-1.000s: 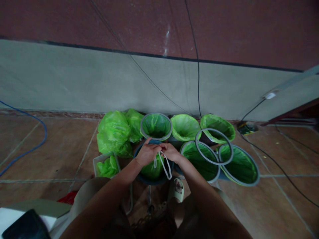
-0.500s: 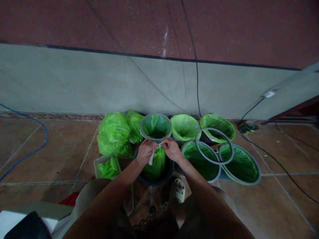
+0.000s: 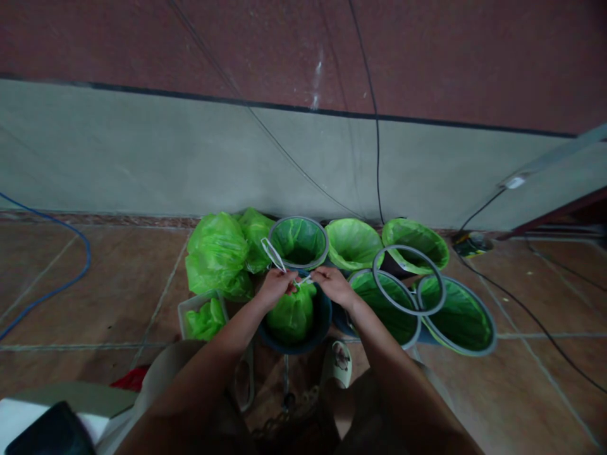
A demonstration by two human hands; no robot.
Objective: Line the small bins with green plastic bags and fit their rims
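A green garbage bag (image 3: 290,318), gathered at its neck, sits inside a dark blue bin (image 3: 325,325) in front of me. White drawstrings (image 3: 275,254) come out at the top of the bag, one loop standing up to the left. My left hand (image 3: 276,284) pinches the drawstring on the left side of the neck. On the other side my right hand (image 3: 331,282) is closed on the drawstring too, so it stretches between the two hands. Fine details of the fingertips and any knot are too small to make out.
Several bins lined with green bags, such as the back bin (image 3: 298,242), stand along the wall. A loose grey ring (image 3: 408,279) lies over the right bins. Filled green bags (image 3: 219,253) and a white basket (image 3: 181,316) are at left. A blue hose (image 3: 85,265) crosses the floor.
The white drawstring hung down below my left hand; now a loop of it sticks up above that hand. Both hands have moved slightly, and more of the bag's top shows.
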